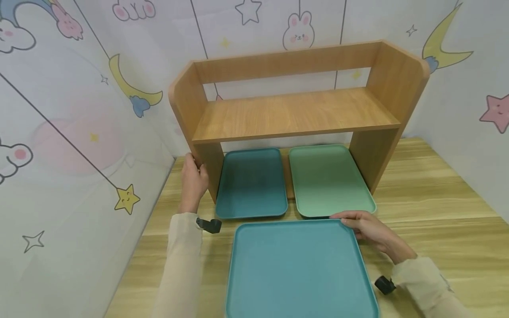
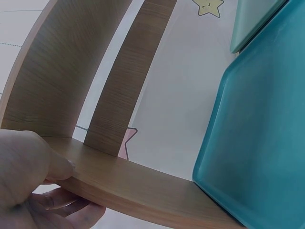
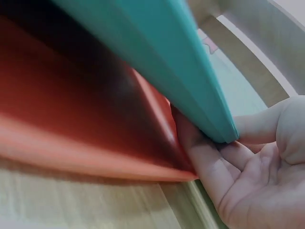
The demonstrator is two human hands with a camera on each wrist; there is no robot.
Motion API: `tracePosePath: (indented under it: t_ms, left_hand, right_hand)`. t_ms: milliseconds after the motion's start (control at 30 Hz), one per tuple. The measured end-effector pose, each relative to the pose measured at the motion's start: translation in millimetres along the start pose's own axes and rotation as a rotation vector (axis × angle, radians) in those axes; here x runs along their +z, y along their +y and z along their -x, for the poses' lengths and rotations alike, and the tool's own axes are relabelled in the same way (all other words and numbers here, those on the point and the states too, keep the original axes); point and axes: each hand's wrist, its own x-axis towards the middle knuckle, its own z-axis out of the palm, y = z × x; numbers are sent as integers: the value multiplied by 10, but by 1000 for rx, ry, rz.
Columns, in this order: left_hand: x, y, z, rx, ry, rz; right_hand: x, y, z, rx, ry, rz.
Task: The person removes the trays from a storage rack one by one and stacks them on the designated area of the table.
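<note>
Pinched the large blue tray [image 1: 302, 269] by its far right corner with the right hand [image 1: 370, 229], at 2 o'clock from the tray's middle, with the thumb above and the fingers below. Had that tray at about 5 o'clock in the head view, in front of the wooden shelf [image 1: 294, 110]. Found an orange-red tray [image 3: 71, 119] beneath it in the right wrist view, with a dark gap between. Clasped the left upright [image 1: 214, 170] of the shelf in the left hand [image 1: 194, 181], at 10 o'clock from the blue tray, with the fingers curled round its edge. Saw a dark teal tray [image 1: 252, 183] at 11 o'clock from the blue one and a pale green tray [image 1: 332, 179] between 12 and 1, side by side under the shelf, with near ends jutting out past the uprights. Could not tell about contact between the blue and green trays.
</note>
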Motion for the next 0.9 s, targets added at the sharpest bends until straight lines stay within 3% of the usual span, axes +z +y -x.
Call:
tracePosePath:
  t_ms: [167,300,667,900]
  left_hand:
    - [-1,5,-8,-5,-6,-2]
    - [-1,8,-9,-14,-10,0]
    - [-2,18,-8,-27,-6,-6]
    - [-4,22,3,-23,-12,-13]
  right_hand:
    - [39,-12,18,-21,58,52]
    - [85,-22,22,-32,149,139]
    - [143,-18,20,-156,339,548]
    - [180,-15,10,-218,395,658]
